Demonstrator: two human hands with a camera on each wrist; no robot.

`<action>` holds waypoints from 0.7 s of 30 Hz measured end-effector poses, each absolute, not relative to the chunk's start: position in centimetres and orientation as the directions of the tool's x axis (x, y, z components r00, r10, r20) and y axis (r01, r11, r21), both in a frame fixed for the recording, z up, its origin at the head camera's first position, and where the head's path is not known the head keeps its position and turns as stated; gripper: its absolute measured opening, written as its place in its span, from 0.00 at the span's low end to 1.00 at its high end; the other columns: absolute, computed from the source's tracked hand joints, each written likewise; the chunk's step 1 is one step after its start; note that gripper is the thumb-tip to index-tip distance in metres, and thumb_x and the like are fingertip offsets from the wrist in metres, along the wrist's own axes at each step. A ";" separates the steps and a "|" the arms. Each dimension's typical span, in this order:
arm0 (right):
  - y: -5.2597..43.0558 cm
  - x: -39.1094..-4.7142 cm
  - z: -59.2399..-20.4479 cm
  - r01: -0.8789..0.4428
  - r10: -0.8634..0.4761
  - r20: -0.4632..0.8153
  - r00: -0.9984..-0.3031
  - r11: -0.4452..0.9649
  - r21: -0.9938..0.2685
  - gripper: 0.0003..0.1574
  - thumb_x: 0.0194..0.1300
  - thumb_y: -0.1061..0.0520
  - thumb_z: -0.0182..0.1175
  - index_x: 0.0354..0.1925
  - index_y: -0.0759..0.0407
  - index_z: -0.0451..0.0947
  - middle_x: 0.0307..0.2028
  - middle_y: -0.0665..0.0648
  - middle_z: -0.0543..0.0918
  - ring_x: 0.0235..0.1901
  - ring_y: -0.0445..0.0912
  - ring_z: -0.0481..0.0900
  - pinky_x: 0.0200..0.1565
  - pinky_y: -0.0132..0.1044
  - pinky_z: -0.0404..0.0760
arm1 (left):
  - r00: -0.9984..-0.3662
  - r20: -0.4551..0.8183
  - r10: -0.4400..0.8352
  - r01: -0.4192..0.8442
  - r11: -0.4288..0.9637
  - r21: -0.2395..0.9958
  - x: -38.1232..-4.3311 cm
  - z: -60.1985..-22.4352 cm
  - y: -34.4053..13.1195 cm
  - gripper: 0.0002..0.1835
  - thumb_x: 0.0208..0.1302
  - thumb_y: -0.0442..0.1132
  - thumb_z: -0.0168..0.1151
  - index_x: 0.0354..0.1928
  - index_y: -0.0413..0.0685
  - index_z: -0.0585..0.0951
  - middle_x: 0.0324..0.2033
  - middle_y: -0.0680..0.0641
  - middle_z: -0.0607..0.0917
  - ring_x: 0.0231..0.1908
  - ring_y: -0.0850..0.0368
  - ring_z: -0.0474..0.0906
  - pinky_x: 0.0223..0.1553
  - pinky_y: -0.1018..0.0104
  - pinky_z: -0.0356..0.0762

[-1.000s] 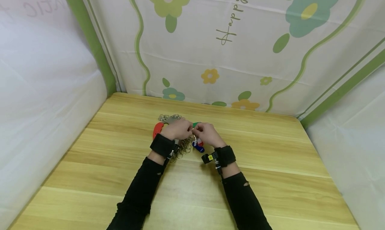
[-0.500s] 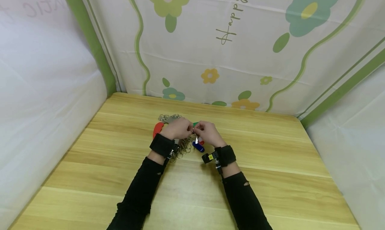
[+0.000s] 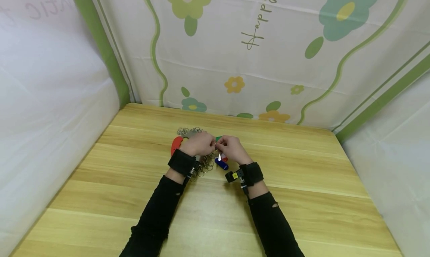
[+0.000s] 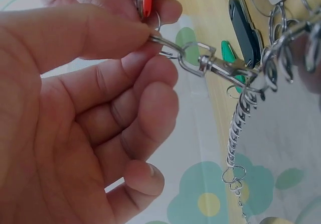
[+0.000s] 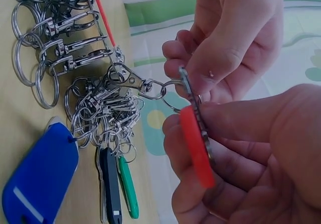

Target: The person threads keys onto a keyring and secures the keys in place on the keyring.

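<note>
My left hand [image 3: 200,143] pinches a split key ring [image 4: 168,44] between thumb and forefinger. That ring is linked to a silver swivel clasp [image 4: 220,69], which hooks onto a loop of metal coil [image 4: 239,118]. My right hand [image 3: 231,149] is close beside it and holds a red key tag [image 5: 196,146] with a metal key [image 5: 193,96] lying along it. In the right wrist view the key's upper end overlaps the split ring; whether it is threaded on cannot be told. The left fingers partly hide the ring.
Several swivel clasps with rings [image 5: 65,43] lie in a row and a cluster on the wooden table [image 3: 295,167]. Near them are a blue tag [image 5: 42,176], a black-headed key [image 5: 110,189] and a green tag [image 5: 129,186]. A red piece [image 3: 176,144] sits left of my left hand.
Below my right fingers, the shiny dangling pieces have shifted and show a bright white patch. The right fingertips have moved up slightly; the left hand stays nearly still.
</note>
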State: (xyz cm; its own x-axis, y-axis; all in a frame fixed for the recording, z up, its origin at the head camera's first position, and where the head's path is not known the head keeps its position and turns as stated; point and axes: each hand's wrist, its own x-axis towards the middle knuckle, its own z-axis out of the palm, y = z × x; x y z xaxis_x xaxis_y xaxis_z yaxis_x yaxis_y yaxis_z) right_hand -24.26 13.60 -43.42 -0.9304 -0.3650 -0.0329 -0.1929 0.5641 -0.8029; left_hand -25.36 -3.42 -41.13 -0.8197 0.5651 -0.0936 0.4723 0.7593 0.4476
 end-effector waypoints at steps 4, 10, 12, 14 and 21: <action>13.6 -24.2 -43.4 -0.205 -0.380 -0.029 -0.924 0.559 -0.803 0.09 0.71 0.59 0.53 0.36 0.60 0.77 0.29 0.64 0.81 0.20 0.51 0.76 0.20 0.35 0.73 | -0.824 -0.095 0.559 0.464 0.760 0.454 -25.3 -41.1 -3.4 0.18 0.66 0.35 0.52 0.17 0.50 0.66 0.13 0.53 0.61 0.14 0.60 0.56 0.24 0.68 0.58; 13.6 -24.2 -43.6 -0.201 -0.383 -0.028 -0.923 0.546 -0.814 0.10 0.72 0.58 0.51 0.36 0.61 0.76 0.29 0.67 0.81 0.18 0.46 0.74 0.21 0.36 0.73 | -0.821 -0.082 0.564 0.476 0.758 0.447 -25.2 -41.1 -3.5 0.16 0.65 0.35 0.54 0.17 0.50 0.68 0.14 0.53 0.61 0.15 0.60 0.57 0.24 0.68 0.58; 13.6 -24.1 -43.6 -0.189 -0.375 -0.034 -0.926 0.541 -0.820 0.10 0.72 0.58 0.51 0.36 0.62 0.76 0.30 0.67 0.81 0.18 0.47 0.75 0.21 0.37 0.73 | -0.819 -0.076 0.569 0.483 0.755 0.443 -25.2 -41.1 -3.5 0.15 0.65 0.35 0.56 0.18 0.50 0.70 0.14 0.53 0.63 0.15 0.60 0.59 0.25 0.68 0.59; 13.6 -24.2 -43.7 -0.180 -0.366 -0.037 -0.930 0.539 -0.823 0.10 0.72 0.58 0.51 0.36 0.61 0.76 0.30 0.68 0.81 0.18 0.47 0.75 0.22 0.37 0.74 | -0.817 -0.070 0.572 0.489 0.753 0.440 -25.3 -41.1 -3.6 0.15 0.65 0.35 0.56 0.19 0.50 0.71 0.14 0.53 0.64 0.16 0.60 0.60 0.25 0.68 0.60; 13.5 -24.2 -43.7 -0.180 -0.348 -0.027 -0.937 0.551 -0.815 0.09 0.72 0.58 0.51 0.36 0.61 0.75 0.30 0.66 0.81 0.19 0.47 0.75 0.21 0.35 0.73 | -0.818 -0.067 0.572 0.492 0.755 0.434 -25.3 -41.2 -3.6 0.17 0.67 0.35 0.52 0.18 0.50 0.68 0.14 0.53 0.62 0.15 0.60 0.58 0.26 0.68 0.59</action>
